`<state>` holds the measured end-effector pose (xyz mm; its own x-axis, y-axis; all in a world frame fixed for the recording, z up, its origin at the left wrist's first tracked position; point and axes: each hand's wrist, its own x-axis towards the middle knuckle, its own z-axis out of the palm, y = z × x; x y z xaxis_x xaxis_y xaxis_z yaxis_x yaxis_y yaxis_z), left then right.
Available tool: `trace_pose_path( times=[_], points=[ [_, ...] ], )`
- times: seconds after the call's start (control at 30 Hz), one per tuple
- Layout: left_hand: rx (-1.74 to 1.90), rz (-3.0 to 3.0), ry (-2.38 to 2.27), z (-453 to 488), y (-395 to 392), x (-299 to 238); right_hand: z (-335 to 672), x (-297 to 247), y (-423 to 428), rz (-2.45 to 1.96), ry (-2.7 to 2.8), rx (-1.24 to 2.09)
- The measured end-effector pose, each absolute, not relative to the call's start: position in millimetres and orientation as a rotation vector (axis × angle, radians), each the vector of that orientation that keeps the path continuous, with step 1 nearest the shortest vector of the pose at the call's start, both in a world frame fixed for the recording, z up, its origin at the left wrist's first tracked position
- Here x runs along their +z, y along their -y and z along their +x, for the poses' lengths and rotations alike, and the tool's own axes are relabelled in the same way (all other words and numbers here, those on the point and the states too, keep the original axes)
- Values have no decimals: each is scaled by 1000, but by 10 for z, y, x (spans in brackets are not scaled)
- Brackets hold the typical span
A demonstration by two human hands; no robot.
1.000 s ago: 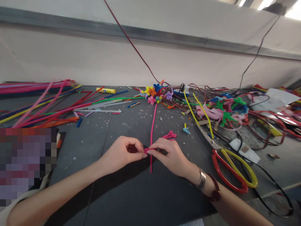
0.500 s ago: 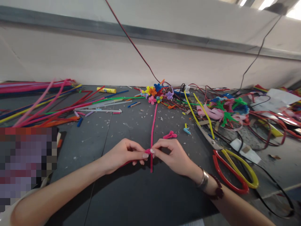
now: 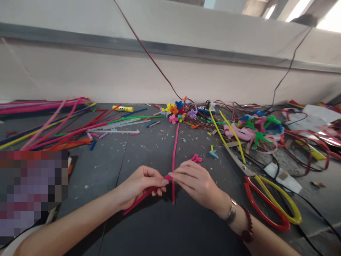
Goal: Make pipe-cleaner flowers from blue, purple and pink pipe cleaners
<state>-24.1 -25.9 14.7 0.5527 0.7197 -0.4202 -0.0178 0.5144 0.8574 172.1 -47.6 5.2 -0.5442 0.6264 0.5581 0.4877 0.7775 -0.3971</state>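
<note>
A bright pink pipe cleaner [image 3: 137,202] is pinched between thumb and fingers of my left hand [image 3: 145,183], its tail slanting down to the left. My right hand [image 3: 195,181] has its fingers together at the other end of this piece; the exact grip is partly hidden. Below the hands, a long straight pink pipe cleaner [image 3: 174,145] lies on the dark table, passing under my fingertips. Just beyond my right hand sits a small looped pink pipe-cleaner piece [image 3: 196,158], partly covered by the hand.
Large scissors [image 3: 249,171] with red and yellow handles lie at right. Colourful pipe-cleaner flowers [image 3: 174,109] cluster at the back. Loose pipe cleaners [image 3: 53,124] and a yellow glue stick [image 3: 123,108] are at left. Cords and a pink-green pipe-cleaner bundle [image 3: 255,129] fill the right.
The held pink pipe cleaner's tail now shows below my left hand. My right fingers have straightened and partly cover the looped piece. The view has tilted slightly upward.
</note>
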Motion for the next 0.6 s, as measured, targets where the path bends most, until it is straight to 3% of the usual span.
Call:
trace_pose_path(
  times=[0.2,0.6],
  points=[
    [442,840,-786,-263,252,144,1705,1,483,-872,2163,304],
    [614,1109,-882,-263,249,101,1536,47,578,-1201,1713,1002]
  ],
)
